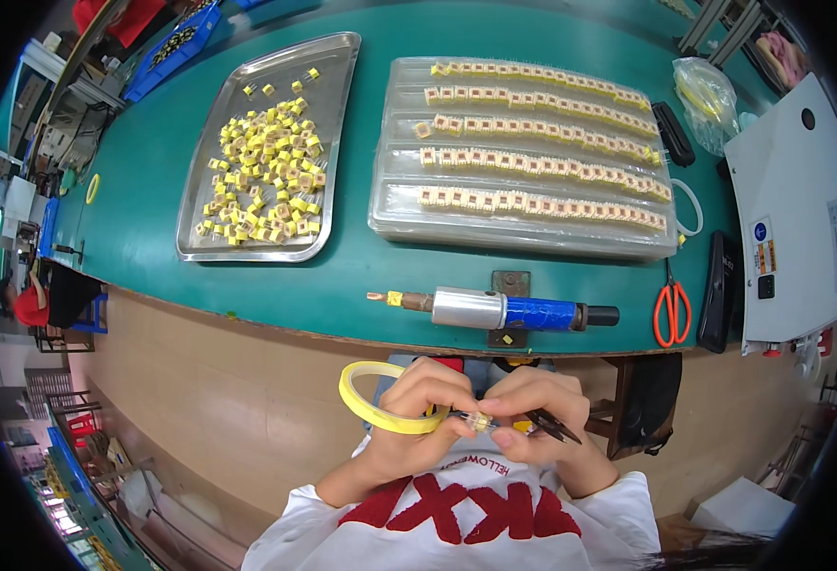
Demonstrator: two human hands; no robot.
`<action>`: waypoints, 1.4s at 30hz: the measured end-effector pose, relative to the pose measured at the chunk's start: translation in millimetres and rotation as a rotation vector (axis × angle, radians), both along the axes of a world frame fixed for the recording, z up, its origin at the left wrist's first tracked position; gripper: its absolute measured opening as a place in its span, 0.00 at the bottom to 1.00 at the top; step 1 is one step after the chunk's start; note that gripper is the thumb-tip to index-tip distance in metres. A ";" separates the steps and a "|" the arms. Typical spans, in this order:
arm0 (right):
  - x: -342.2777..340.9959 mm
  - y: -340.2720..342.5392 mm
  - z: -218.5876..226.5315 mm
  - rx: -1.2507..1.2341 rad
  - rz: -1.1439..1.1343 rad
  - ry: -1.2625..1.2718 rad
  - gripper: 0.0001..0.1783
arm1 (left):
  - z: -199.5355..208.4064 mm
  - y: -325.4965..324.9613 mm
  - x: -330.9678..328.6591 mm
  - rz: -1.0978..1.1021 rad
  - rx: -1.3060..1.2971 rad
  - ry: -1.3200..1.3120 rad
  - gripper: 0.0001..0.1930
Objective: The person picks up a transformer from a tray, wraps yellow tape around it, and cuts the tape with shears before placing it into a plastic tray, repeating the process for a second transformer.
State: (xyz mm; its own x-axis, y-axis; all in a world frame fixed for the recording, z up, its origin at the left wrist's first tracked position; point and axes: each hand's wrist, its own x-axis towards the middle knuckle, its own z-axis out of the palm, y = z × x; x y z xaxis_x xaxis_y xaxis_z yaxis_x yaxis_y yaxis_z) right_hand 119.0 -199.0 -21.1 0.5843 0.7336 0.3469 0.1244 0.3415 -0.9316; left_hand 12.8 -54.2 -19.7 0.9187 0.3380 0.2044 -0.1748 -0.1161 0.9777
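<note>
In front of my chest my hands meet over a small yellow-and-clear coil component (478,422). My left hand (416,400) is closed, pinching it between thumb and finger. A roll of yellow tape (363,409) hangs around that hand's fingers. My right hand (542,404) is closed too, its fingertips at the same component. A dark two-pronged tool that looks like tweezers (555,426) sticks out from its fingers. Just beyond, at the table edge, lies a silver-and-blue spindle tool (471,308) with a yellow coil component (395,298) on its tip.
On the green table (356,228), a metal tray (193,228) holds a heap of yellow components. Stacked clear plastic trays (523,234) carry several rows of them. Orange-handled scissors (671,314), a black stapler-like object (716,295) and a white machine box (789,219) are at the right.
</note>
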 end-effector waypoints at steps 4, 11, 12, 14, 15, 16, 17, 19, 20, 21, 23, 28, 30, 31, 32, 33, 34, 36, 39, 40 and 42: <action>0.7 -0.7 -10.0 0.043 0.049 0.044 0.14 | -1.5 4.6 3.3 -0.013 0.223 -0.074 0.09; -11.8 4.1 -14.0 0.180 0.268 0.642 0.14 | -0.8 2.9 4.5 0.042 0.319 -0.083 0.10; -11.3 3.6 -14.6 0.181 0.269 0.638 0.14 | -0.2 2.9 4.6 0.045 0.315 -0.076 0.11; -11.3 3.5 -14.6 0.181 0.268 0.634 0.13 | 0.4 2.9 5.2 0.051 0.326 -0.074 0.11; -11.7 3.8 -14.1 0.170 0.249 0.617 0.13 | 0.5 2.8 5.3 0.057 0.336 -0.072 0.12; -12.0 3.7 -13.5 0.159 0.230 0.601 0.13 | 0.5 2.8 5.1 0.056 0.336 -0.072 0.12; -12.0 3.4 -12.9 0.159 0.231 0.601 0.13 | 0.8 3.1 4.7 0.060 0.344 -0.074 0.12; -11.8 2.2 -11.3 0.105 0.213 0.562 0.12 | 1.1 3.1 4.2 0.064 0.352 -0.076 0.12; -12.1 2.5 -9.8 0.105 0.212 0.561 0.12 | 0.9 2.9 4.4 0.069 0.360 -0.078 0.12; -12.6 3.2 -8.0 0.086 0.182 0.526 0.12 | 0.8 2.6 4.4 0.074 0.367 -0.080 0.12; -13.0 3.1 -6.6 0.068 0.152 0.491 0.12 | 0.5 1.7 3.6 0.083 0.376 -0.074 0.11; -9.2 0.3 -7.9 0.005 0.130 0.285 0.13 | 2.3 2.4 1.2 0.097 0.350 -0.055 0.10; -2.5 -1.8 -2.8 0.042 0.213 0.383 0.12 | 3.7 1.7 -1.7 0.020 0.110 -0.025 0.09; -0.3 -1.8 -0.7 0.071 0.288 0.485 0.12 | 3.9 1.2 -3.2 0.029 0.117 -0.028 0.09; 0.1 0.3 -2.1 0.070 0.292 0.482 0.12 | 2.3 2.6 -4.0 -0.006 -0.026 -0.005 0.09; -0.3 2.7 -5.3 0.079 0.265 0.421 0.12 | 1.3 4.1 -4.3 -0.040 -0.169 0.017 0.08; -0.5 5.1 -7.2 0.089 0.240 0.361 0.12 | 0.8 5.4 -3.8 -0.035 -0.168 0.014 0.08; -1.1 9.5 -8.0 0.085 0.216 0.347 0.11 | -1.3 6.8 -2.2 -0.022 -0.165 -0.010 0.08; -5.1 18.7 -8.9 0.102 0.164 0.363 0.12 | -1.2 13.0 -1.1 0.014 -0.063 -0.020 0.09; -5.7 21.5 -9.4 0.122 0.136 0.393 0.12 | -0.8 15.7 0.0 0.018 -0.065 -0.021 0.09; -3.9 24.1 -12.1 0.119 0.147 0.355 0.11 | -1.1 20.4 1.4 0.045 0.126 -0.064 0.09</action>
State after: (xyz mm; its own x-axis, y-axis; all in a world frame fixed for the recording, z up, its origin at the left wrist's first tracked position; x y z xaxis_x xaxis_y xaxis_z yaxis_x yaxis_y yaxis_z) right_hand 115.1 -174.9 -33.2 0.5747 0.7854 0.2298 -0.2569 0.4397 -0.8606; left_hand 14.2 -33.9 -20.8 0.8869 0.3467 0.3052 -0.2279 -0.2463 0.9420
